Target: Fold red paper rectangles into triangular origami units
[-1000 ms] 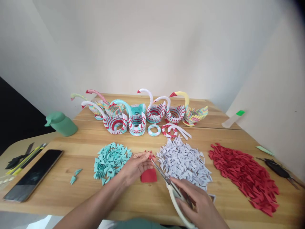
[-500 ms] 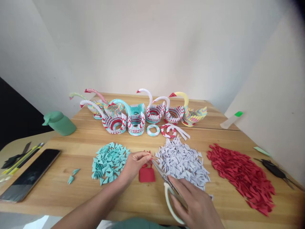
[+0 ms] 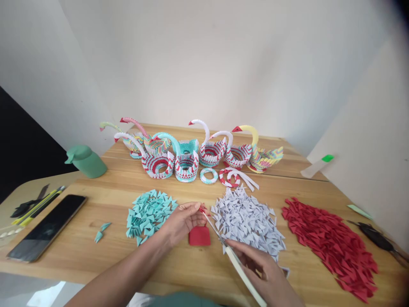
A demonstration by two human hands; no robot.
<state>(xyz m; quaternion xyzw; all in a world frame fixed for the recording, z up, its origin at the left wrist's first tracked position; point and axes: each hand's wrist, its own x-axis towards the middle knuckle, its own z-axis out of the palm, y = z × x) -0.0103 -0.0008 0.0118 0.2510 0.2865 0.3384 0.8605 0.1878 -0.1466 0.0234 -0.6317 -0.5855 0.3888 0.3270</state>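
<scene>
My left hand (image 3: 188,218) pinches a small red paper piece (image 3: 202,209) between thumb and forefinger, its other fingers loosely curled below. My right hand (image 3: 263,266) grips scissors (image 3: 241,270) with pale handles, seen nearly edge-on. Their blade tips reach the red piece at my left fingertips; whether they touch it is too small to tell. Just under my left hand lies a red paper rectangle (image 3: 200,237). Piles of folded triangles flank the hands: teal ones (image 3: 148,215) on the left, pale lilac ones (image 3: 249,219) on the right.
Several folded-paper swans (image 3: 187,164) stand at the back, with a teal-and-white ring (image 3: 208,175) and white strips (image 3: 249,180) before them. Red triangles (image 3: 332,247) and a black-handled tool (image 3: 375,236) lie right. On the left are a phone (image 3: 47,228) and a green lidded container (image 3: 86,161).
The scissors have turned from showing their open handle loop to nearly edge-on. My left hand has rolled so its lower fingers show. The whole view has shifted slightly.
</scene>
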